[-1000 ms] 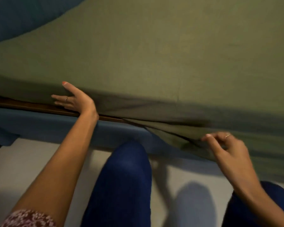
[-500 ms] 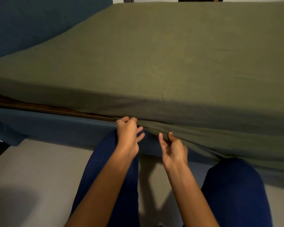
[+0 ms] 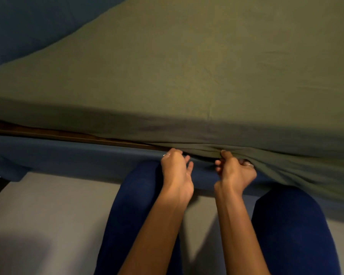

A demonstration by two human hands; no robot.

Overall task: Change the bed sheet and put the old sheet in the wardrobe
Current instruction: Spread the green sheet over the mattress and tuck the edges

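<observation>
Both hands are now working side by side at the mattress edge, having closed in from well apart a second ago. An olive-green sheet (image 3: pixel 187 80) is lying stretched over the mattress, its loose hem sagging over the blue bed frame (image 3: pixel 72 155) at the right. At that hem the right hand (image 3: pixel 234 171) is bunching the cloth, its grip curled round a fold, apparently to push the slack under the mattress. Just beside it, the left hand (image 3: pixel 177 171) is reaching into the gap above the wooden slat (image 3: pixel 68 135); its fingertips are hidden, so its grip cannot be told. Blue-trousered knees (image 3: pixel 290 225) are crouching over the grey floor (image 3: pixel 44 215).
</observation>
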